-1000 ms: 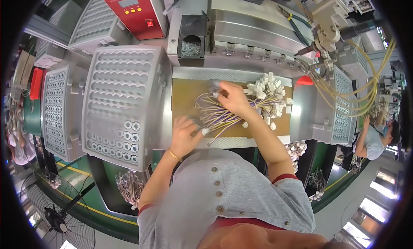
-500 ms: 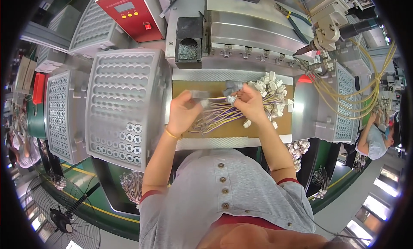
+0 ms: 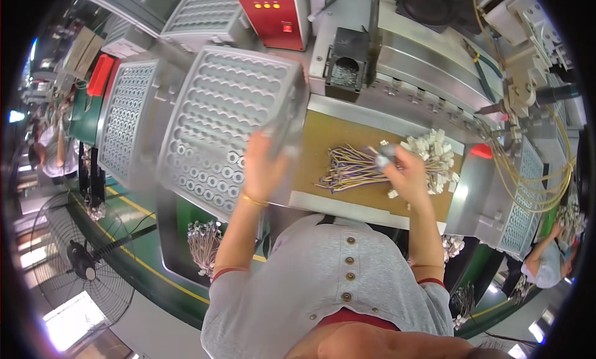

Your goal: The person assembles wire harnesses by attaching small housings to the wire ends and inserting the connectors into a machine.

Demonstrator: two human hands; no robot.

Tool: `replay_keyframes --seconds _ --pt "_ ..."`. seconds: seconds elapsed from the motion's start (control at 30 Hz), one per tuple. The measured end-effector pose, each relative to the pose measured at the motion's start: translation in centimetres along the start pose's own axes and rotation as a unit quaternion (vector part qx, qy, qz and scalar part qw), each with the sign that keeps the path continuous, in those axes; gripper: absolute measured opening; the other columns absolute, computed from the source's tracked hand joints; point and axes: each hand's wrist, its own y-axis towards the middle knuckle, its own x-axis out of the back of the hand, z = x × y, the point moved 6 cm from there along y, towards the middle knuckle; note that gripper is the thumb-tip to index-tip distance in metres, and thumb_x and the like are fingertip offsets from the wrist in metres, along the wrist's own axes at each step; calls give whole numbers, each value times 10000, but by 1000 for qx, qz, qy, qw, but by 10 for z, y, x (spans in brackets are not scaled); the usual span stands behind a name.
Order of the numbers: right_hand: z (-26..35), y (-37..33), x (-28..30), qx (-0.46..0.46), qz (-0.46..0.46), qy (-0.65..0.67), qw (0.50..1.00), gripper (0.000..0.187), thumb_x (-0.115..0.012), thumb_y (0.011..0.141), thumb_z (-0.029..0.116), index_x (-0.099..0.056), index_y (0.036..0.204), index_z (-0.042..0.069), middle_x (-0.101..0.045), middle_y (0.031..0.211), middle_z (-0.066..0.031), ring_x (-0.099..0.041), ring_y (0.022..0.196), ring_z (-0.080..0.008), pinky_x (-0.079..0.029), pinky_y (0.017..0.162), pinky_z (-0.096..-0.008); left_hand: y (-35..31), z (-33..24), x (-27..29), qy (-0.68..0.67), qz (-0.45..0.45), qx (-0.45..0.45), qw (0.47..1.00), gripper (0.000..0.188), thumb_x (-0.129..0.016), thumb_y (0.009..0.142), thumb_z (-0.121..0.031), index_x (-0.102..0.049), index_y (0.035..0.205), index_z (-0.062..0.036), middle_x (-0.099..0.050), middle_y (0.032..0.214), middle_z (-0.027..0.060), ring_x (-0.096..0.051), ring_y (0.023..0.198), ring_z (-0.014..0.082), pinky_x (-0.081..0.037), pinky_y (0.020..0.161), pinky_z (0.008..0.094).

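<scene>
My left hand [image 3: 264,170], smeared by motion, hangs over the right edge of a grey plastic tray [image 3: 298,67]. The tray has scalloped rows, and round metal ring-shaped parts [image 3: 234,157] sit in its nearer rows. Whether the left fingers hold anything is hidden by the blur. Grey covers wrap the fingertips of my right hand [image 3: 406,173]. Its fingers are pinched together above a bundle of yellow and purple wires [image 3: 347,168] on a brown board [image 3: 320,135]; what is between them cannot be made out. White connectors [image 3: 431,151] cluster at the bundle's right end.
Behind the board stand a black box [image 3: 346,58] of clear bits and a metal fixture [image 3: 428,58]. Pliers [image 3: 483,70] lie on top. A red control box [image 3: 273,17] is at the back, a soldering-iron-like tool [image 3: 493,108] at right. Another tray [image 3: 127,117] stands farther left.
My left hand has left the wires and moved left to the tray. My right hand stays by the connectors. The view has turned and shifted, so the tray appears farther right.
</scene>
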Motion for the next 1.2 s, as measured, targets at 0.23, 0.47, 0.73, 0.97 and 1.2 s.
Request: replay_keyframes --seconds 0.23,0.47,0.73,0.97,1.2 --pt "-13 -13 5 -62 -13 149 987 88 -544 792 35 -565 866 -9 -540 670 16 -502 604 -47 -412 530 -186 -52 71 64 396 -30 9 918 210 -641 673 -150 -589 790 16 -556 815 165 -513 684 327 -424 642 383" --pt "8 -8 2 -13 -22 9 1000 101 -545 766 47 -578 847 -3 -532 638 -1 -472 568 -50 -389 500 -201 -32 73 9 -171 49 236 955 193 -526 782 -53 -547 954 31 -607 888 108 -591 820 235 -500 643 340" --pt "10 -6 1 26 -74 40 996 61 -561 737 37 -554 777 -8 -499 614 -8 -453 560 -49 -372 483 -209 -23 -59 -83 -578 237 260 736 334 -543 802 -30 -466 1123 20 -556 1035 105 -567 838 172 -502 640 294" --pt "1 -10 8 -31 -79 102 991 70 -591 686 28 -536 710 -8 -487 575 -7 -422 524 -37 -358 453 -208 -20 -86 -93 -582 263 229 735 383 -561 800 -30 -433 1148 65 -560 1015 106 -557 834 146 -475 649 241" --pt "10 -10 14 17 -77 82 994 85 -593 659 43 -519 669 2 -456 522 -29 -392 467 -55 -330 411 -218 -14 -97 -87 -542 244 162 788 302 -556 796 -4 -498 1079 86 -558 1021 112 -541 900 170 -460 749 267"
